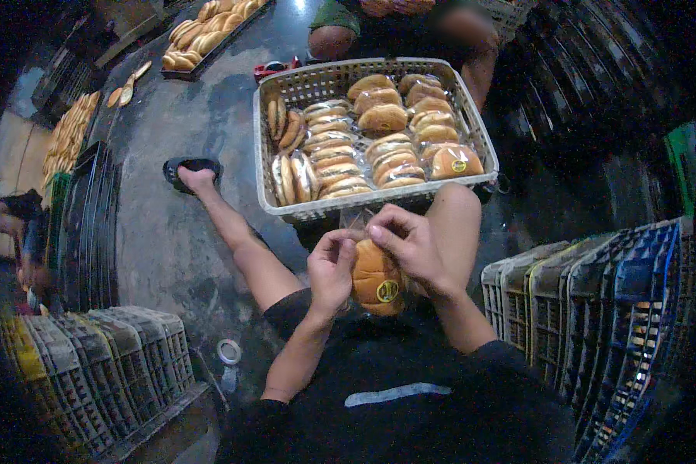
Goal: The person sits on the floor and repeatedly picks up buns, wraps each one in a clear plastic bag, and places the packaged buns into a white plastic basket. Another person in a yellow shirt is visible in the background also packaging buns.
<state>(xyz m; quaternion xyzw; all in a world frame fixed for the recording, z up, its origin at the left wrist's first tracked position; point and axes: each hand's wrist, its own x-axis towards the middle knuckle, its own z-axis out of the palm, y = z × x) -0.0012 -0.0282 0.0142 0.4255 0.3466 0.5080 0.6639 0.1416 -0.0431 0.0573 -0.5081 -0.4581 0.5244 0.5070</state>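
Between my two hands, over my lap, is a bread bun (377,278) in a clear plastic bag with a round yellow and black sticker. My left hand (332,267) pinches the bag near its top end at the bun's left side. My right hand (409,246) grips the gathered plastic at the same end, from the right. The loose mouth of the bag (355,219) sticks out beyond my fingers. Just past my hands stands a white plastic crate (377,196), holding rows of bagged buns (339,156), several with dark filling showing.
Stacked crates rise at my left (110,354) and right (557,290). A tape roll (229,351) lies on the floor. A red tape dispenser (276,68) sits behind the crate. Bread fills a tray (209,35) farther back. One person sits opposite; another person (23,232) bends at far left.
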